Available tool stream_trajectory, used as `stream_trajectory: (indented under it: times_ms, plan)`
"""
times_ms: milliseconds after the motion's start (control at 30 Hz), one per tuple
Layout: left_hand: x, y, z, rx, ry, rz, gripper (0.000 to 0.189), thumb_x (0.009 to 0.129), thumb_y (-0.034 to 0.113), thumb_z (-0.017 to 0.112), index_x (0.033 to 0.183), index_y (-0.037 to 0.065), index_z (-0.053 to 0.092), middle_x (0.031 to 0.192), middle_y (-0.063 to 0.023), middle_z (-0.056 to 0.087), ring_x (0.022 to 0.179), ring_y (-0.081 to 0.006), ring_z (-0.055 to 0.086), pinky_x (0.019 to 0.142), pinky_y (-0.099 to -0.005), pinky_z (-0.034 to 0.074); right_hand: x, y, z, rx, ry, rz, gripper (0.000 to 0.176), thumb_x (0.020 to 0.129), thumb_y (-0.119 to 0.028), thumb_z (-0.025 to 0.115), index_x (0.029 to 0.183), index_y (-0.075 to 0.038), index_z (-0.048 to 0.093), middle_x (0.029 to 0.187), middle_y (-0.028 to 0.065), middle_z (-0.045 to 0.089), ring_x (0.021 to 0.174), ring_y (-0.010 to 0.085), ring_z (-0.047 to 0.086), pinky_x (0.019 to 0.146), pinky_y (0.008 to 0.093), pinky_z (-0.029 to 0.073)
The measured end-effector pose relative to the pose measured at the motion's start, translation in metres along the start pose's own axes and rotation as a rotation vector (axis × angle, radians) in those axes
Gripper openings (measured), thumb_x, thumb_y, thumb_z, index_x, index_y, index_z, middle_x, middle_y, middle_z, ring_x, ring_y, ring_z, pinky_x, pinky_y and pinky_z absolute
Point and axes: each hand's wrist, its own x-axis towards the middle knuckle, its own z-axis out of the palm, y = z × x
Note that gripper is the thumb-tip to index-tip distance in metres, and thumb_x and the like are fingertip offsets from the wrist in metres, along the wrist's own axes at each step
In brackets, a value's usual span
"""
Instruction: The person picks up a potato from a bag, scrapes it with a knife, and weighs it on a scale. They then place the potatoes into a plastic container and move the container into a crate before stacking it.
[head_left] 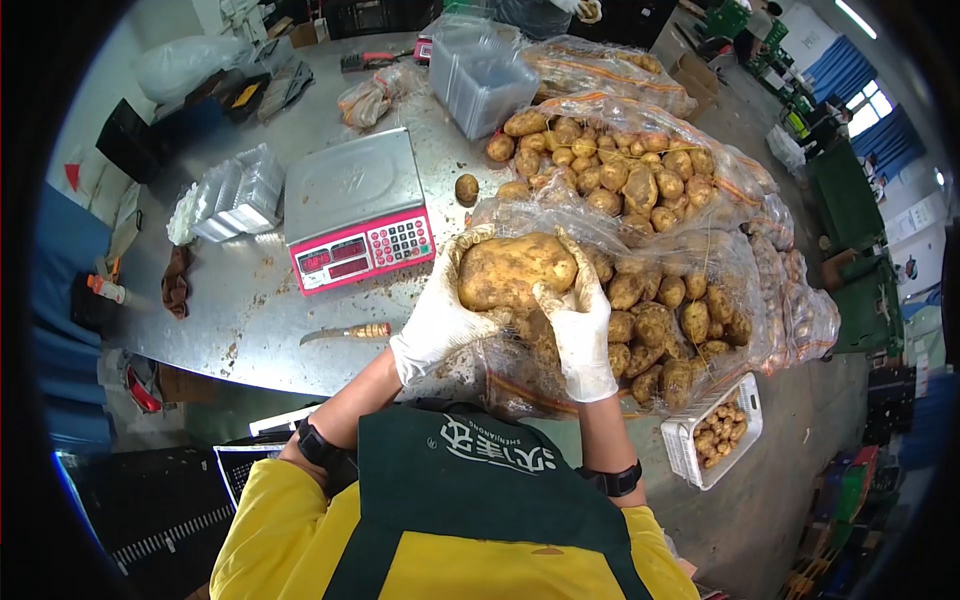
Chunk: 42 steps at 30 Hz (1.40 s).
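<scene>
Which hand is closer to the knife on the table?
Left. The left hand cups the big potato just right of the knife; the right hand holds the potato's other side, farther away.

place: we read this as a produce packing hall | signs: we see a steel worktable (250,300) with a weighing scale (355,210), bulging bags of potatoes (620,170), stacked clear trays (240,195) | floor: white crate (715,430) on concrete

Steel table (250,300) (scuffed, dirt-smeared) on grey concrete floor (790,440); blue-curtained windows (865,100) glow far right.
</scene>
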Motion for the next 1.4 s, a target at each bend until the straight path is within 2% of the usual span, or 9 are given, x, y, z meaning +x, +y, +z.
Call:
stream_trajectory:
  times_ms: [167, 367, 567, 800, 900, 1100, 1200, 1267, 1400]
  plan:
    - [0.002, -0.009, 0.0, 0.015, 0.039, 0.036, 0.087, 0.062, 0.014, 0.088, 0.133, 0.002, 0.038, 0.126, -0.0104, 0.049, 0.116, -0.0171, 0.05, 0.098, -0.0319, 0.044, -0.001, -0.01, 0.006, -0.037, -0.027, -0.055, 0.068, 0.079, 0.016, 0.061, 0.139, 0.001, 0.034, 0.145, 0.0105, 0.037, 0.128, 0.0201, 0.041, 0.106, 0.0341, 0.038]
    - [-0.002, 0.001, 0.005, -0.233, 0.11, -0.148, 0.078, 0.07, 0.008, 0.082, 0.135, 0.003, 0.039, 0.13, -0.0098, 0.048, 0.119, -0.0183, 0.049, 0.1, -0.0321, 0.044, 0.0, -0.014, 0.009, 0.031, -0.011, -0.022, 0.066, 0.078, 0.015, 0.062, 0.138, 0.002, 0.037, 0.143, 0.0107, 0.039, 0.127, 0.0196, 0.043, 0.105, 0.0331, 0.04]
    - [-0.011, 0.002, 0.01, -0.12, -0.005, 0.135, 0.068, 0.078, 0.002, 0.072, 0.136, 0.003, 0.038, 0.133, -0.009, 0.047, 0.123, -0.0192, 0.046, 0.106, -0.0336, 0.037, 0.004, 0.01, -0.009, 0.26, 0.135, 0.176, 0.057, 0.081, 0.014, 0.061, 0.133, 0.002, 0.043, 0.134, 0.0112, 0.049, 0.118, 0.0176, 0.05, 0.099, 0.03, 0.045]
    - [-0.012, 0.008, 0.0, -0.202, -0.049, -0.004, 0.065, 0.081, -0.002, 0.066, 0.138, -0.001, 0.037, 0.139, -0.0109, 0.044, 0.126, -0.0187, 0.044, 0.107, -0.0335, 0.034, 0.0, 0.005, -0.008, 0.454, 0.152, 0.202, 0.053, 0.083, 0.014, 0.059, 0.132, 0.002, 0.044, 0.13, 0.0104, 0.052, 0.116, 0.0172, 0.052, 0.098, 0.0293, 0.045]
    - [-0.011, 0.002, 0.004, -0.289, 0.047, 0.037, 0.054, 0.082, -0.001, 0.065, 0.132, -0.002, 0.046, 0.133, -0.0102, 0.052, 0.119, -0.0175, 0.05, 0.104, -0.0325, 0.039, -0.001, 0.016, -0.01, 0.294, 0.16, 0.106, 0.054, 0.082, 0.014, 0.06, 0.132, 0.002, 0.044, 0.13, 0.0094, 0.052, 0.116, 0.0175, 0.052, 0.099, 0.0297, 0.044]
    - [-0.003, 0.005, 0.002, -0.396, 0.224, -0.163, 0.033, 0.092, 0.009, 0.058, 0.124, -0.002, 0.056, 0.119, -0.0093, 0.061, 0.108, -0.0166, 0.057, 0.095, -0.0312, 0.046, -0.006, 0.013, -0.004, 0.219, 0.143, 0.016, 0.055, 0.082, 0.012, 0.061, 0.133, 0.003, 0.043, 0.13, 0.0089, 0.052, 0.116, 0.0177, 0.052, 0.1, 0.0299, 0.043]
    - [-0.008, 0.021, 0.002, -0.486, 0.048, -0.145, 0.039, 0.096, 0.013, 0.053, 0.132, 0.0, 0.048, 0.128, -0.0096, 0.055, 0.114, -0.016, 0.053, 0.097, -0.0312, 0.045, -0.008, 0.011, -0.004, 0.479, 0.184, 0.109, 0.054, 0.083, 0.011, 0.06, 0.134, 0.003, 0.043, 0.13, 0.0091, 0.052, 0.117, 0.0181, 0.052, 0.1, 0.0306, 0.043]
    - [-0.011, 0.03, 0.002, -0.434, -0.066, -0.189, 0.049, 0.093, 0.009, 0.055, 0.139, 0.002, 0.041, 0.135, -0.0093, 0.05, 0.121, -0.0159, 0.048, 0.101, -0.0309, 0.041, -0.008, 0.009, -0.005, 0.498, 0.196, 0.125, 0.054, 0.083, 0.011, 0.06, 0.134, 0.003, 0.043, 0.13, 0.0095, 0.052, 0.117, 0.0184, 0.052, 0.1, 0.0309, 0.044]
    - [-0.007, 0.021, 0.001, -0.329, -0.106, -0.139, 0.058, 0.084, -0.001, 0.06, 0.139, 0.002, 0.04, 0.136, -0.0084, 0.05, 0.123, -0.0167, 0.048, 0.102, -0.0313, 0.041, -0.008, 0.018, -0.01, 0.357, 0.194, 0.058, 0.054, 0.083, 0.01, 0.061, 0.134, 0.003, 0.043, 0.131, 0.0105, 0.051, 0.118, 0.019, 0.051, 0.101, 0.0317, 0.043]
